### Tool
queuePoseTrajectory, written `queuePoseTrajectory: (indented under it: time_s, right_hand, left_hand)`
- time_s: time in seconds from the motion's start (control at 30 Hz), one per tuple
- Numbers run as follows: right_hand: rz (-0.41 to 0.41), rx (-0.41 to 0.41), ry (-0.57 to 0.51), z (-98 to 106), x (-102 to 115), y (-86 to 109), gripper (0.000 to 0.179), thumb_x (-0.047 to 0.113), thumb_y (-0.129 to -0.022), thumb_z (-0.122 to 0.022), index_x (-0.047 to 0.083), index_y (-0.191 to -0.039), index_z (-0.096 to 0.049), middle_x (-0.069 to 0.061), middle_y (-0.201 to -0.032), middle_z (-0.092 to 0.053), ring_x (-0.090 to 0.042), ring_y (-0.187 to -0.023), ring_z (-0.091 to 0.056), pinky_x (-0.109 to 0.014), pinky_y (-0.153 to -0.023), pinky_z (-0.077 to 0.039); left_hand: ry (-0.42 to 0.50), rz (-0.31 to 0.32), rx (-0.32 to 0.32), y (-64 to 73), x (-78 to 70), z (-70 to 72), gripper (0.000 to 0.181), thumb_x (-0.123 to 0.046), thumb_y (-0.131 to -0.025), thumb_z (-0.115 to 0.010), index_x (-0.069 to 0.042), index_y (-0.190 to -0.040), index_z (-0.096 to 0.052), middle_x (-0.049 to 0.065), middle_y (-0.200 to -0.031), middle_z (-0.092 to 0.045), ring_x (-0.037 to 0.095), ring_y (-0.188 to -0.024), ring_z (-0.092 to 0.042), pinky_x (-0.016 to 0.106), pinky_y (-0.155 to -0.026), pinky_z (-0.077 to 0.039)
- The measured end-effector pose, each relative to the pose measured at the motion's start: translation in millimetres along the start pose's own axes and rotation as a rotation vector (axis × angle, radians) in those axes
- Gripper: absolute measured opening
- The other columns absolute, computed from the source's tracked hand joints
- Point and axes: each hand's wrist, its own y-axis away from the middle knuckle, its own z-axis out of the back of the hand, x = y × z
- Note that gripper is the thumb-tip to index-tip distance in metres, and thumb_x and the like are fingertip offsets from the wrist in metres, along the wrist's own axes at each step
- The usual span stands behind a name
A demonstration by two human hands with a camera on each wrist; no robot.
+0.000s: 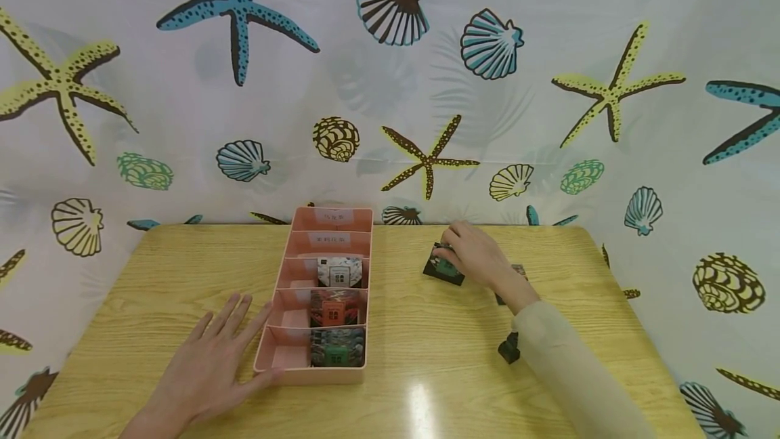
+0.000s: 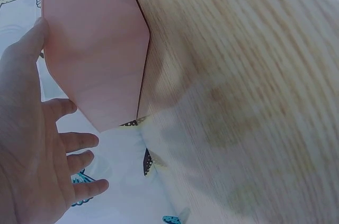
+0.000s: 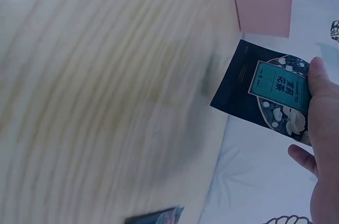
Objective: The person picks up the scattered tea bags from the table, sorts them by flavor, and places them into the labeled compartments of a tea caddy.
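My right hand (image 1: 478, 256) pinches a dark tea packet (image 1: 443, 268) above the table, right of a pink divided box (image 1: 317, 377). The right wrist view shows the packet's teal label and white flower print; the thumb lies on its face. My left hand (image 1: 210, 364) rests at the box's left side with its fingers straight, and the thumb touches the front corner. Inside the box, a green-labelled packet (image 1: 337, 349) lies in the nearest compartment, a red packet (image 1: 334, 310) in the one behind, then a white packet (image 1: 339, 273).
Two more dark packets lie on the wooden table (image 1: 439, 344): one packet (image 1: 518, 269) partly behind my right wrist, another packet (image 1: 509, 349) beside the sleeve. Paper labels (image 1: 332, 239) mark the rear compartments. A curtain (image 1: 390, 87) with starfish and shells hangs behind the table.
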Motion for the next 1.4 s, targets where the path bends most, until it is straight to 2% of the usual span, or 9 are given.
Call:
queuePoseTrajectory:
  time_s: [0.27, 0.7, 1.07, 1.3, 1.4]
  right_hand:
    - [0.017, -0.04, -0.043, 4.2, 15.3, -23.2, 0.024, 0.035, -0.103, -0.068, 0.012, -0.1, -0.063, -0.005, -0.093, -0.058, -0.018, -0.077, -0.049, -0.032, -0.069, -0.045]
    - [-0.013, -0.032, -0.107, 8.1, 33.6, -61.1, 0.026, 0.037, -0.105, -0.064, 0.012, -0.102, -0.065, -0.004, -0.098, -0.061, -0.02, -0.085, -0.053, -0.035, -0.075, -0.05]
    - [0.042, -0.105, -0.1, 12.9, 45.6, -87.6, 0.026, 0.037, -0.104, -0.065, 0.012, -0.096, -0.059, -0.003, -0.094, -0.056, -0.018, -0.081, -0.048, -0.033, -0.072, -0.045]
    - [0.061, -0.119, -0.086, 19.3, 55.3, -103.6, 0.025, 0.038, -0.104, -0.065, 0.013, -0.101, -0.064, -0.004, -0.102, -0.062, -0.019, -0.09, -0.057, -0.034, -0.079, -0.053]
    - [0.077, -0.118, -0.081, 21.5, 60.2, -110.6, 0.025, 0.037, -0.105, -0.064, 0.012, -0.103, -0.065, -0.004, -0.102, -0.063, -0.02, -0.089, -0.058, -0.035, -0.08, -0.053]
  left_hand:
    - [0.011, 0.003, 0.007, 0.4, -0.3, 0.6, 0.099, -0.08, -0.089, -0.06, -0.02, -0.165, -0.039, 0.024, -0.167, -0.04, 0.046, -0.156, -0.036, 0.07, -0.123, -0.035]
    - [0.008, -0.001, 0.001, -0.7, 0.7, -1.5, 0.1, -0.081, -0.088, -0.059, -0.02, -0.165, -0.039, 0.024, -0.167, -0.04, 0.046, -0.156, -0.036, 0.07, -0.122, -0.035]
    - [0.009, -0.005, -0.002, 0.5, 0.2, -1.8, 0.1, -0.081, -0.088, -0.06, -0.019, -0.165, -0.04, 0.024, -0.167, -0.04, 0.046, -0.155, -0.037, 0.069, -0.122, -0.037]
    - [0.021, 0.008, 0.007, 0.0, -0.1, -1.4, 0.101, -0.082, -0.088, -0.059, -0.02, -0.165, -0.039, 0.024, -0.168, -0.039, 0.046, -0.156, -0.036, 0.069, -0.123, -0.034]
    - [0.019, 0.006, 0.002, 0.2, -0.3, -1.2, 0.1, -0.082, -0.088, -0.059, -0.021, -0.165, -0.039, 0.024, -0.168, -0.04, 0.045, -0.157, -0.036, 0.069, -0.123, -0.035]
